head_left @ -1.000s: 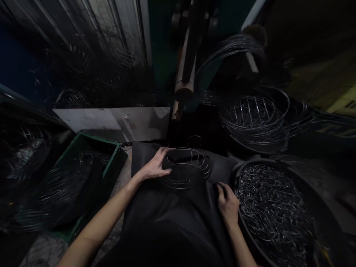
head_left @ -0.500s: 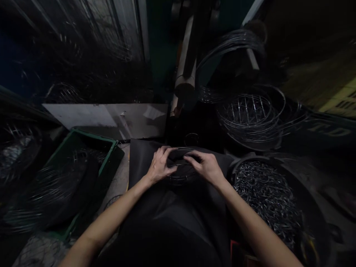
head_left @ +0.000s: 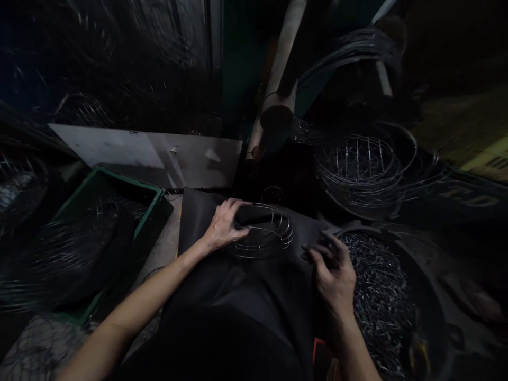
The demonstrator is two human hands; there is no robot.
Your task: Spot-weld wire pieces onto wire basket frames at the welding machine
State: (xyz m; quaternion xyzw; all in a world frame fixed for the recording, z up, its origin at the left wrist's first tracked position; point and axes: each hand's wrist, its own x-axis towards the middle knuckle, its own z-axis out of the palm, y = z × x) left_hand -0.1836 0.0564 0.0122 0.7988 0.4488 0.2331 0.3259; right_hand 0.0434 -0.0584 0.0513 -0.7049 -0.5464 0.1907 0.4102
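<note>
Dim light covers our cramped workspace, where a flat, pale grey panel stands ahead and a smooth black sheet of cloth spreads over our lap. Above the cloth, near its far edge, sits a round, silvery frame of thin metal wire; whether it rests there or hangs just over it, we cannot tell.

Our left hand grips the frame's left side, thumb and fingers closed around the wire. Our right hand is half curled, apart from the frame; the gloom hides whether its fingers pinch anything small.

We judge the frame light and springy, its wire slick and easily bent by a hard squeeze, so the rim is the sensible hold.

To our right, the round black tub of small, shiny metal pieces sets its rim just beside the right hand. Leftward, a green rectangular crate stands apart from the cloth, pale floor showing between. Between frame and tub, the cloth gives our right hand elbow room.
</note>
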